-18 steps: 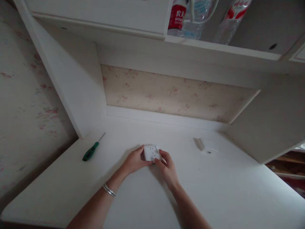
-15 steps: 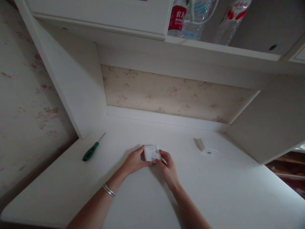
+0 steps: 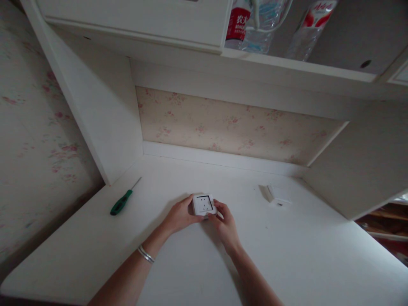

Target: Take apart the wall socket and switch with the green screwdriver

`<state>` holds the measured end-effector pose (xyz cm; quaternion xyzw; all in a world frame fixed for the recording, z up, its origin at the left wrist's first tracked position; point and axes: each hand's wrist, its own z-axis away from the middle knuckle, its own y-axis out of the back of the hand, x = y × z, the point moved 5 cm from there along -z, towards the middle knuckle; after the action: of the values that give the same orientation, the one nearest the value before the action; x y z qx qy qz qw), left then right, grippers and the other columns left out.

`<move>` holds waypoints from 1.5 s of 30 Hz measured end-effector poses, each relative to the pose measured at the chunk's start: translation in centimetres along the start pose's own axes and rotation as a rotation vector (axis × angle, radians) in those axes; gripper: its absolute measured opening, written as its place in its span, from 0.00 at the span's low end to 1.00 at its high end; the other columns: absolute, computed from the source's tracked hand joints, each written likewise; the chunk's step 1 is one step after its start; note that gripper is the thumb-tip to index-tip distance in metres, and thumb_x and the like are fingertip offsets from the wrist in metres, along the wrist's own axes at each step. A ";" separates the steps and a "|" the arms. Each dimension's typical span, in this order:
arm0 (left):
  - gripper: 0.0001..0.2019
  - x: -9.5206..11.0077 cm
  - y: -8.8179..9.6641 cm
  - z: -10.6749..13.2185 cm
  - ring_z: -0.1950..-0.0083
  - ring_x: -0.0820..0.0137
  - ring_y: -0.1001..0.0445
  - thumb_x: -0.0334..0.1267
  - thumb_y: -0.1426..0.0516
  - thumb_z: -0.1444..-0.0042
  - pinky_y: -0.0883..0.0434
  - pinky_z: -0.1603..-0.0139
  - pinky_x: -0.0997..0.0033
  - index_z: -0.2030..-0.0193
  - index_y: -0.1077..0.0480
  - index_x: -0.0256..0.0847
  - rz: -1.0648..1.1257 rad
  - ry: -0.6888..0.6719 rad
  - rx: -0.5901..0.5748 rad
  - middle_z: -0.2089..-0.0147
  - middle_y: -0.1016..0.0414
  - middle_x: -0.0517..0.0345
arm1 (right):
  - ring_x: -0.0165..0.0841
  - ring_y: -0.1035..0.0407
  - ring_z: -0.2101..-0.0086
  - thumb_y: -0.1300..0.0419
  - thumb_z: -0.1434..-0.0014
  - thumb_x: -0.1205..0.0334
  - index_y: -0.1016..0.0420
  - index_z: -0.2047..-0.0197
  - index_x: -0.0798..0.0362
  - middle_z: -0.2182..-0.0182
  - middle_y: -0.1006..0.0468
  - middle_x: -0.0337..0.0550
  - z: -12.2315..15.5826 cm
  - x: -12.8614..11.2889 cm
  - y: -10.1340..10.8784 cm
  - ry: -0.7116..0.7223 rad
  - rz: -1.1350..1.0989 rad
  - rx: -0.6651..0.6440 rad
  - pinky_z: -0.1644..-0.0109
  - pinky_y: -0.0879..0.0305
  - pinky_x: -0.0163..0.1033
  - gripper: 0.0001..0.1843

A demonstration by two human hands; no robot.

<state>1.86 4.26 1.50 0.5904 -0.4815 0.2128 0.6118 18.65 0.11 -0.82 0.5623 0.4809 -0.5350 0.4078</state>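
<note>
A white wall socket (image 3: 204,204) with dark plug holes rests on the white desk (image 3: 287,255), held between both hands. My left hand (image 3: 180,215) grips its left edge, fingers curled round it. My right hand (image 3: 225,222) pinches its right and lower edge. A dark line now shows round the socket's inner panel. A silver bracelet (image 3: 145,253) sits on my left wrist.
A green-handled screwdriver (image 3: 123,201) lies at the desk's left. A second white plate or socket part (image 3: 277,195) lies to the right. Plastic water bottles (image 3: 248,23) stand on the shelf above. Cabinet side panels close in the desk left and right.
The socket's face now shows a dark rectangular outline round the plug holes that was not visible before. My right fingers have slipped slightly lower on its edge. The hands otherwise stay in place.
</note>
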 end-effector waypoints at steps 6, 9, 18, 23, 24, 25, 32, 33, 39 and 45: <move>0.38 0.0 0.0 0.0 0.45 0.56 0.30 0.46 0.32 0.63 0.32 0.49 0.64 0.42 0.35 0.45 0.015 0.006 0.015 0.45 0.27 0.53 | 0.38 0.31 0.51 0.39 0.52 0.65 0.32 0.58 0.50 0.43 0.32 0.47 0.0 0.2 0.0 0.041 0.000 -0.006 0.50 0.33 0.44 0.16; 0.37 0.3 0.0 0.0 0.46 0.58 0.30 0.45 0.32 0.62 0.32 0.50 0.65 0.42 0.35 0.46 0.037 -0.012 0.008 0.46 0.27 0.54 | 0.38 0.31 0.51 0.39 0.52 0.65 0.32 0.58 0.50 0.43 0.32 0.47 0.0 0.3 0.0 0.036 0.014 0.000 0.50 0.33 0.43 0.16; 0.29 0.2 -0.2 -0.1 0.51 0.61 0.27 0.41 0.33 0.60 0.32 0.52 0.66 0.48 0.32 0.43 0.137 -0.009 0.003 0.51 0.25 0.53 | 0.37 0.30 0.52 0.38 0.53 0.65 0.32 0.57 0.49 0.40 0.36 0.46 -0.1 0.8 0.1 0.009 0.027 0.007 0.51 0.32 0.42 0.18; 0.32 -1.4 -0.3 -0.7 0.48 0.59 0.29 0.41 0.32 0.62 0.32 0.49 0.64 0.48 0.33 0.39 0.234 0.016 0.107 0.48 0.27 0.47 | 0.36 0.29 0.54 0.39 0.51 0.64 0.34 0.52 0.47 0.42 0.34 0.46 -0.3 1.3 0.2 0.013 0.054 -0.001 0.51 0.32 0.43 0.21; 0.32 -1.8 -0.2 -0.8 0.47 0.59 0.29 0.42 0.32 0.62 0.33 0.48 0.64 0.48 0.34 0.38 0.262 0.027 0.135 0.47 0.28 0.46 | 0.36 0.29 0.54 0.39 0.51 0.64 0.35 0.51 0.47 0.44 0.32 0.47 -0.4 1.3 0.2 0.017 0.069 0.003 0.51 0.32 0.44 0.23; 0.33 -2.1 -0.1 -0.9 0.47 0.59 0.29 0.42 0.31 0.63 0.33 0.48 0.64 0.48 0.34 0.38 0.289 0.043 0.161 0.47 0.28 0.45 | 0.36 0.29 0.54 0.39 0.51 0.64 0.36 0.49 0.48 0.46 0.30 0.47 -0.4 1.3 0.2 0.022 0.081 0.007 0.50 0.33 0.44 0.24; 0.27 -3.7 1.6 -1.4 0.52 0.59 0.26 0.52 0.36 0.55 0.29 0.53 0.63 0.52 0.30 0.36 0.537 0.296 0.203 0.51 0.26 0.45 | 0.38 0.29 0.54 0.40 0.50 0.64 0.39 0.46 0.48 0.55 0.24 0.45 -0.1 0.7 0.2 0.014 0.180 0.000 0.50 0.34 0.46 0.27; 0.26 -3.9 2.0 -1.6 0.54 0.60 0.25 0.53 0.37 0.54 0.28 0.54 0.63 0.54 0.29 0.36 0.627 0.345 0.204 0.52 0.26 0.45 | 0.37 0.29 0.55 0.40 0.49 0.64 0.39 0.45 0.48 0.55 0.25 0.45 -0.1 0.7 0.1 0.009 0.187 0.000 0.51 0.34 0.45 0.27; 0.27 -6.8 5.3 -4.1 0.61 0.62 0.23 0.61 0.42 0.53 0.25 0.58 0.63 0.62 0.31 0.35 0.792 0.571 0.263 0.55 0.27 0.42 | 0.36 0.29 0.56 0.42 0.49 0.65 0.40 0.45 0.49 0.54 0.25 0.46 -0.1 0.9 -0.1 0.021 0.168 -0.023 0.53 0.33 0.43 0.26; 0.32 -9.7 10.8 -7.3 0.60 0.56 0.24 0.64 0.41 0.59 0.27 0.64 0.61 0.58 0.32 0.35 0.395 0.645 0.374 0.55 0.27 0.41 | 0.36 0.29 0.57 0.41 0.50 0.65 0.38 0.47 0.50 0.55 0.25 0.46 -0.1 0.6 0.0 0.021 0.168 -0.004 0.54 0.33 0.42 0.26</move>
<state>-8.96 16.32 0.16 0.4907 -0.3222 0.5835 0.5612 18.68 0.27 -1.37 0.6055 0.4372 -0.4920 0.4474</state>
